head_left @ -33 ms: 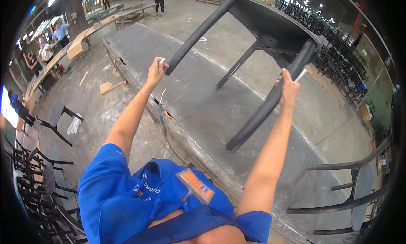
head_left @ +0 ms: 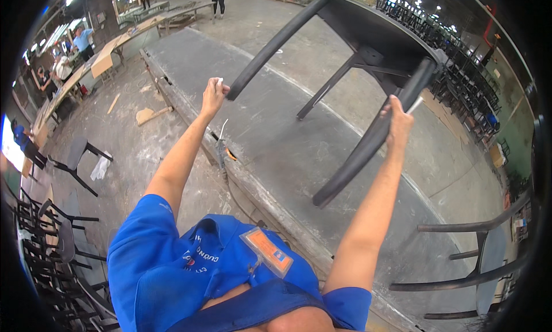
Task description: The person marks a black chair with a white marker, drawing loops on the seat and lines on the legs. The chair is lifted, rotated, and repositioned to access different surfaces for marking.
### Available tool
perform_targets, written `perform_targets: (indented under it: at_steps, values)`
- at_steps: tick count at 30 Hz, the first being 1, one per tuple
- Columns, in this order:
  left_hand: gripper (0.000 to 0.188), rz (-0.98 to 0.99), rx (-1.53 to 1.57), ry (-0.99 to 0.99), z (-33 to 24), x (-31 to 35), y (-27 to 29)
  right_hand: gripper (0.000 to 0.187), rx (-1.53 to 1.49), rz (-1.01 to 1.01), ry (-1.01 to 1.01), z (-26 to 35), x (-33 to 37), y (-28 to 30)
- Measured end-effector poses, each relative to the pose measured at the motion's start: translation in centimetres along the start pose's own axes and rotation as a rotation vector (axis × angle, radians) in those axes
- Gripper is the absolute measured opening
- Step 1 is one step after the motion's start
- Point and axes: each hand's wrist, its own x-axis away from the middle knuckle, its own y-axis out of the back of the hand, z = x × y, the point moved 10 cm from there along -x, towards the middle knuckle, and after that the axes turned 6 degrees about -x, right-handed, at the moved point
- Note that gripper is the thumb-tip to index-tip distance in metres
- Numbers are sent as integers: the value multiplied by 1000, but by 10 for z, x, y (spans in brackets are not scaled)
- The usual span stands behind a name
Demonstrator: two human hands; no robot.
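A black chair (head_left: 374,47) stands tilted over a low grey platform (head_left: 259,136), its seat toward the far side and its long curved legs toward me. My left hand (head_left: 214,96) is closed in a pinch around a small white thing, right beside the end of the chair's left leg. On the chair's right leg lies my right hand (head_left: 398,122), fingers bent against it. A slim white stick (head_left: 415,105) pokes out from that hand; what it is I cannot make out.
An air blow gun (head_left: 223,151) with a hose hangs at the platform's near edge. Another black chair (head_left: 483,269) lies at the right. One more chair (head_left: 77,159) stands on the floor at left. Stacked chairs (head_left: 466,85) fill the far right. People work along tables at far left.
The chair has shifted slightly to the right. My right hand has moved a little the same way, and its fingers have loosened slightly. My left hand has hardly moved.
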Motion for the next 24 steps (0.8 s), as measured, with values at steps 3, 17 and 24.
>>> perform_targets:
  at_steps: [3, 17, 24]
  values:
    - [26, -56, 151, 200, 66, -12, 1, 24, -20, 34, -15, 1, 0, -4]
    - [14, -103, 83, -504, -21, -22, 6, 30, 164, -63, 13, 5, 0, -9]
    - [21, 52, -457, -1278, -84, 4, -27, 34, 195, -42, -4, 1, -8, -5]
